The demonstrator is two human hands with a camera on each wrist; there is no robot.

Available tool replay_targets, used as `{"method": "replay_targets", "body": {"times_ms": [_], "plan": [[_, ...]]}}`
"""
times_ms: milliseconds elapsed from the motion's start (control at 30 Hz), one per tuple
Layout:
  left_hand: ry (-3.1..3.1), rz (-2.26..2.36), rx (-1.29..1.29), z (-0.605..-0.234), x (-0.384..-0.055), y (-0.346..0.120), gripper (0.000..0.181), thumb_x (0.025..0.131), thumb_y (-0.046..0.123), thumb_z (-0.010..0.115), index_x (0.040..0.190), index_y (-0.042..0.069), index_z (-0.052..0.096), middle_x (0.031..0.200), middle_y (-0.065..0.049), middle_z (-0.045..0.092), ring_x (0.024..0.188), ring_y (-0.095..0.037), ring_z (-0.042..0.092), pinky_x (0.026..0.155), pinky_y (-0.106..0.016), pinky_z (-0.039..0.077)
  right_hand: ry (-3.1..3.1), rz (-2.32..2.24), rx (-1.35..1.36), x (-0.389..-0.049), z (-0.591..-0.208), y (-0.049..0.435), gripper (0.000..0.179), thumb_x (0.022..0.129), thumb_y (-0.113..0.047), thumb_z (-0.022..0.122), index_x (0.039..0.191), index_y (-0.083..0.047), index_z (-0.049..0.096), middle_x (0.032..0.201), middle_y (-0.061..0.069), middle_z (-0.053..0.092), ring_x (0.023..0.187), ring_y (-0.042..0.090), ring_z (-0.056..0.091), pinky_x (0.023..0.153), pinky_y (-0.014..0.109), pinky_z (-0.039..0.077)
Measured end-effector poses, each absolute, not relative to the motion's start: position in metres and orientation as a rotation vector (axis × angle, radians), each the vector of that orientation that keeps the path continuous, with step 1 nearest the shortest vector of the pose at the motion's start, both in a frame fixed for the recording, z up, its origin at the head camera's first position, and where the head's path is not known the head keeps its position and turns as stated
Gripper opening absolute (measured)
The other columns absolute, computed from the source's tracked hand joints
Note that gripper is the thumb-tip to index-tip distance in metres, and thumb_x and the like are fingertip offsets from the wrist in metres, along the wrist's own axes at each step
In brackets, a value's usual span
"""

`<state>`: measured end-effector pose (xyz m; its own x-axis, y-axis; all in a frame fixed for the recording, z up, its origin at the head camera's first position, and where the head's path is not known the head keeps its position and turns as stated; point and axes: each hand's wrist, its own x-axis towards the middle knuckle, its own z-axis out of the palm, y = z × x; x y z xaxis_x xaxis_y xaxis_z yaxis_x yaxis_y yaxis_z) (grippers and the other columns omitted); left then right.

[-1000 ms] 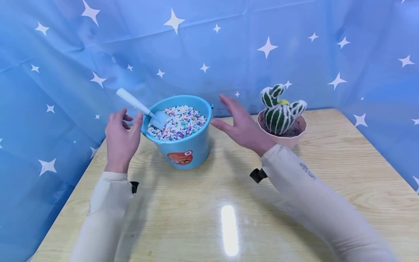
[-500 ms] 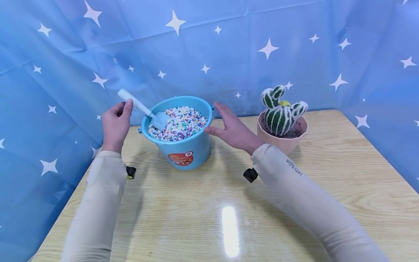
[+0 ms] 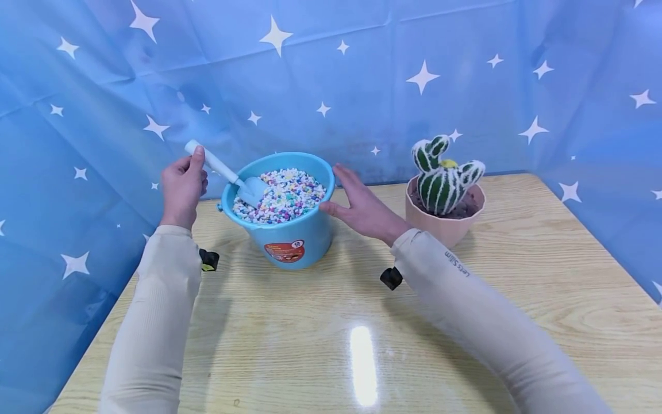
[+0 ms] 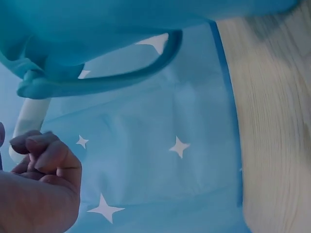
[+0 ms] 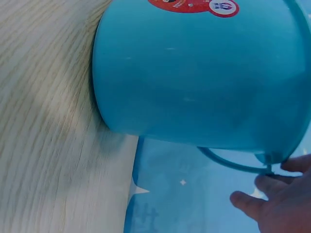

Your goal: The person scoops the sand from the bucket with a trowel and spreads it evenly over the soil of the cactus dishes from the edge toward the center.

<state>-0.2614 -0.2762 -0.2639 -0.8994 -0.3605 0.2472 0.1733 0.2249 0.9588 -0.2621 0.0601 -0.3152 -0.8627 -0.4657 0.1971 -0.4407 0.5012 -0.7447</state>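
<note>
Left hand (image 3: 181,190) has its thumb and curled fingers together on the end of the scoop (image 3: 221,167), pinching the handle; the wrist view shows the bent fingers against it, though the exact contact is partly hidden. Taking twelve o'clock as straight away from the person, the scoop slants from its grip at ten o'clock down to its blade at four, the blade tilted and resting on the coloured beads (image 3: 292,187) inside the bucket (image 3: 310,238). That slant looks to be the relation that matters most: the handle crosses the bucket's rim on the left hand's side, so the left hand is plainly the nearer one, with the bucket at about three o'clock from it. On the far side, the right hand (image 3: 368,210) has its fingers spread apart, touching the rim, the bucket at nine o'clock from it; it seems placed to steady rather than to grasp. The bucket stands upright on the bench (image 3: 289,328), its curved carrying handle (image 4: 116,81) hanging behind. At about three o'clock from the right hand sits a pink pot (image 3: 434,227) with a cactus (image 3: 439,187).
</note>
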Motion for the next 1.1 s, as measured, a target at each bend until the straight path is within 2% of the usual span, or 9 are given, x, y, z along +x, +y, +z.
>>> {"method": "replay_targets", "body": {"times_ms": [133, 333, 500, 600, 833, 1100], "plan": [[-1.987, -1.861, 0.110, -0.261, -0.264, -0.272, 0.040, 0.093, 0.046, 0.061, 0.104, 0.007, 0.059, 0.071, -0.003, 0.046, 0.063, -0.014, 0.040, 0.051, -0.020, 0.037, 2.695, -1.350, -0.826, -0.264, -0.317, 0.060, 0.092, 0.091, -0.060, 0.060, 0.159, -0.022, 0.012, 0.164, -0.005, 0.000, 0.148, 0.023, 0.000, 0.118, 0.057, 0.013], [-2.080, -1.748, 0.055, -0.255, -0.264, -0.264, 0.032, 0.100, 0.041, 0.054, 0.108, 0.011, 0.051, 0.066, -0.003, 0.040, 0.054, -0.014, 0.035, 0.046, -0.023, 0.033, 2.648, -1.404, -0.791, -0.264, -0.318, 0.060, 0.090, 0.091, -0.054, 0.064, 0.158, -0.022, 0.014, 0.164, -0.007, 0.000, 0.148, 0.020, 0.000, 0.119, 0.055, 0.012], [-2.027, -1.688, 0.039, -0.253, -0.263, -0.258, 0.022, 0.101, 0.033, 0.056, 0.105, 0.011, 0.053, 0.065, -0.004, 0.040, 0.049, -0.013, 0.034, 0.042, -0.022, 0.032, 2.624, -1.411, -0.820, -0.264, -0.319, 0.058, 0.089, 0.092, -0.055, 0.063, 0.158, -0.021, 0.014, 0.164, -0.005, 0.000, 0.148, 0.020, 0.001, 0.119, 0.055, 0.013], [-1.995, -1.675, 0.034, -0.252, -0.261, -0.256, 0.020, 0.100, 0.030, 0.057, 0.103, 0.011, 0.053, 0.065, -0.005, 0.042, 0.049, -0.013, 0.037, 0.041, -0.022, 0.034, 2.641, -1.392, -0.820, -0.264, -0.318, 0.058, 0.090, 0.092, -0.056, 0.062, 0.158, -0.021, 0.013, 0.164, -0.005, 0.000, 0.148, 0.020, 0.001, 0.119, 0.055, 0.013], [-1.990, -1.697, 0.043, -0.261, -0.248, -0.263, 0.016, 0.104, 0.025, 0.045, 0.100, 0.012, 0.035, 0.066, -0.007, 0.038, 0.046, -0.016, 0.035, 0.041, -0.024, 0.033, 2.671, -1.374, -0.807, -0.262, -0.315, 0.058, 0.089, 0.093, -0.055, 0.061, 0.158, -0.018, 0.013, 0.164, -0.002, 0.002, 0.148, 0.022, 0.003, 0.118, 0.056, 0.014], [-1.967, -1.738, 0.006, -0.271, -0.246, -0.267, 0.017, 0.105, 0.025, 0.043, 0.101, 0.012, 0.032, 0.065, -0.005, 0.041, 0.049, -0.015, 0.037, 0.043, -0.023, 0.034, 2.676, -1.370, -0.787, -0.257, -0.315, 0.055, 0.089, 0.092, -0.056, 0.061, 0.158, -0.019, 0.014, 0.164, -0.003, 0.002, 0.148, 0.025, 0.003, 0.118, 0.057, 0.015]]}}
